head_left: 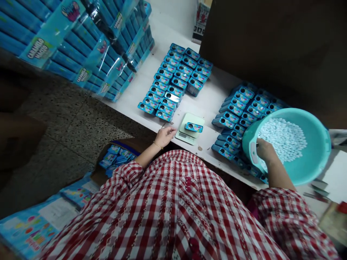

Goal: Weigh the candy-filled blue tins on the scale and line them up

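My left hand (pixel 164 137) rests beside the left edge of a small digital kitchen scale (pixel 187 130), holding nothing. A blue tin candy box (pixel 194 127) lies on the scale's pale platform. My right hand (pixel 265 150) grips the near rim of a tilted teal plastic basin (pixel 317 144), which is full of small white candies (pixel 282 139). Rows of matching blue tins (pixel 165 83) stand on the white table beyond the scale. More of them (pixel 230 122) lie packed on their sides between the scale and the basin. Some of these are hidden behind the basin.
Shrink-wrapped stacks of blue packs (pixel 81 47) fill the table's far left. A dark board (pixel 271 39) rises at upper right. Below the table edge, a cardboard box (pixel 116 159) holds blue packs, above a speckled stone floor (pixel 67 133). Small tools (pixel 317 189) lie at right.
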`<state>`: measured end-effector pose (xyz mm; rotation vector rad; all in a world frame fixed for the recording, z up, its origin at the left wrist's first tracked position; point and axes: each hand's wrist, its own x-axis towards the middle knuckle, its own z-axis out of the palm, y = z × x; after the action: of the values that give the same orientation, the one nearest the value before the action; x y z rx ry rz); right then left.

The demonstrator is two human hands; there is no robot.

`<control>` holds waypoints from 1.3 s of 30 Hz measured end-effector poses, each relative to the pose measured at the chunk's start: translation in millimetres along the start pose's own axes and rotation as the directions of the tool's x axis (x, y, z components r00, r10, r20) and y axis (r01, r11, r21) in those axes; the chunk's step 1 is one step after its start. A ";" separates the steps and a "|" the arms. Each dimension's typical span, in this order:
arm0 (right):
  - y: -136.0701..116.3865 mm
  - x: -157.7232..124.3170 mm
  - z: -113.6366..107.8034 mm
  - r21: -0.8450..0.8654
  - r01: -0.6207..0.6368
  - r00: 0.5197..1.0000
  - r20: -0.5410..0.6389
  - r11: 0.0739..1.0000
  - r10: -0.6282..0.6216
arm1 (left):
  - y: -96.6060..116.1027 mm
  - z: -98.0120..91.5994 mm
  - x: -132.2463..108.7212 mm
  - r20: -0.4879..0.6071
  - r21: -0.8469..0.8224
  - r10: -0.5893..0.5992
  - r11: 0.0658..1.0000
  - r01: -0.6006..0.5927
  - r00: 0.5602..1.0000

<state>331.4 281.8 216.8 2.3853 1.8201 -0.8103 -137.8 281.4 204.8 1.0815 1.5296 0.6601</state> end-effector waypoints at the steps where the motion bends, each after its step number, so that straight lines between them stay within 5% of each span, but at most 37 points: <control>1: 4.6 -2.7 -5.9 0.031 -0.030 1.000 -0.004 0.999 0.031 | 3.4 3.8 -3.1 0.027 -0.060 -0.027 0.998 0.029 0.999; 5: 15.1 -24.4 -38.1 0.245 -0.106 0.983 -0.120 0.964 0.138 | 19.6 21.4 -17.0 0.212 -0.336 -0.170 0.912 0.235 0.962; 8: -16.2 -48.3 -54.7 0.378 -0.041 0.966 -0.220 0.925 0.133 | 32.9 39.2 -23.2 0.452 -0.489 -0.223 0.747 0.449 0.864; 10: -61.6 -63.5 -50.1 0.366 0.074 0.976 -0.219 0.928 0.009 | 40.5 53.3 -23.1 0.608 -0.533 -0.220 0.600 0.597 0.763; 12: -117.8 -74.9 -29.8 0.307 0.302 0.952 -0.142 0.902 -0.270 | 45.0 67.3 -20.3 0.726 -0.527 -0.197 0.458 0.716 0.659; 14: -172.2 -81.4 0.7 0.268 0.551 0.828 -0.062 0.790 -0.557 | 45.8 77.9 -16.3 0.782 -0.525 -0.171 0.339 0.781 0.599; 17: -228.7 -83.2 43.5 0.179 0.693 0.699 0.069 0.698 -0.712 | 41.9 82.4 -10.9 0.741 -0.602 -0.211 0.212 0.770 0.638; 21: -253.0 -76.9 66.9 0.102 0.729 0.666 0.124 0.677 -0.735 | 38.2 71.7 -7.9 0.610 -0.717 -0.335 0.154 0.680 0.718; 27: -256.3 -67.3 70.2 0.127 0.743 0.640 0.154 0.658 -0.753 | 41.0 59.1 -9.8 0.534 -0.754 -0.406 0.169 0.635 0.742; 33: -258.2 -60.2 71.4 0.200 0.729 0.641 0.136 0.655 -0.755 | 35.9 54.5 -9.5 0.515 -0.757 -0.416 0.188 0.625 0.749; 39: -260.5 -33.5 71.9 0.163 0.662 0.747 -0.056 0.732 -0.663 | 24.6 39.8 -5.4 0.493 -0.749 -0.400 0.257 0.611 0.773</control>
<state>61.7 309.9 241.6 1.7525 2.7523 -1.0433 -92.7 281.6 218.4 -0.2194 0.9666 0.7048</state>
